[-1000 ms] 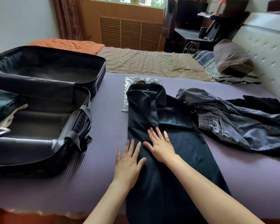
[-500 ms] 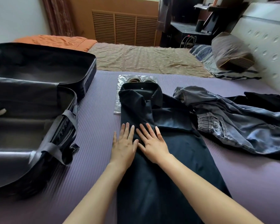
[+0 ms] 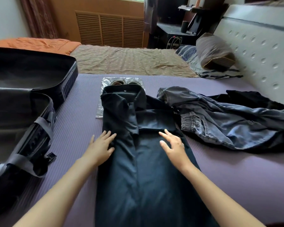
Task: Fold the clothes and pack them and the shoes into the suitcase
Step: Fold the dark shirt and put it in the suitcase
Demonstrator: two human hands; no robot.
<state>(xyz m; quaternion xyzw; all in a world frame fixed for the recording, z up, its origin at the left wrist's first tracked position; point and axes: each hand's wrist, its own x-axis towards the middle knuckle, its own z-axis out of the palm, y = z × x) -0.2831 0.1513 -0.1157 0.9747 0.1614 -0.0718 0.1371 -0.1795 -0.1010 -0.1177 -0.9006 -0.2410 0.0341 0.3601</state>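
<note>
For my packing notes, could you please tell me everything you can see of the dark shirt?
The dark shirt is navy, thin-looking cloth, with a collar. Its sides are folded inward into a long narrow strip, flat on the purple mat, collar away from the person. The collar end overlaps the bagged shoes; the jeans touch its right side. The left hand rests on its left edge, the right hand over its right part, fingers spread.

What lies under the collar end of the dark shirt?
A clear plastic bag holding shoes. Only its left edge and far end, with the shoes' openings, show; the shirt covers the rest.
</note>
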